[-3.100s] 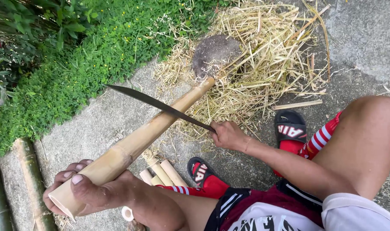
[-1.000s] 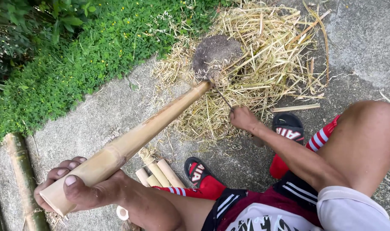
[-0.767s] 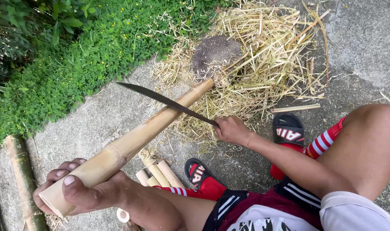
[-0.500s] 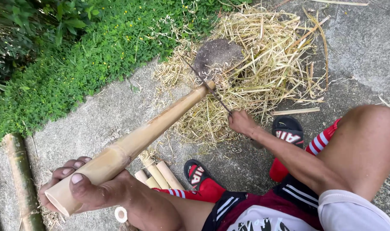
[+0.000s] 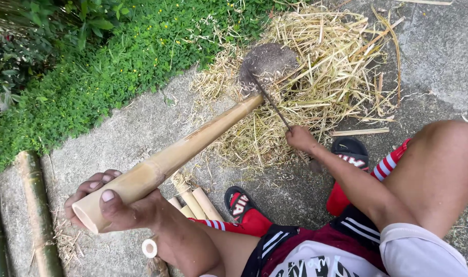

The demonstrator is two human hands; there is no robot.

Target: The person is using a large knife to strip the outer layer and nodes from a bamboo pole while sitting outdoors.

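My left hand (image 5: 111, 208) grips the near, hollow end of a long tan bamboo pole (image 5: 177, 156). The pole slants away to the upper right, and its far end rests against a dark round chopping block (image 5: 267, 61). My right hand (image 5: 300, 138) holds the handle of a thin dark machete (image 5: 271, 100). Its blade lies edge-on against the far end of the pole, right by the block. I sit low, with my knees on either side.
Straw-like bamboo shavings (image 5: 326, 66) are heaped around the block on the concrete ground (image 5: 126, 133). Short cut bamboo pieces (image 5: 195, 202) lie under the pole. Another green bamboo stem (image 5: 36, 205) lies at left. Leafy plants (image 5: 90, 61) border the concrete. My feet wear red and black sandals (image 5: 241, 208).
The machete swung up and came down several times. Since half a second ago the blade stays low at the pole's far end, and my left hand has kept its hold.
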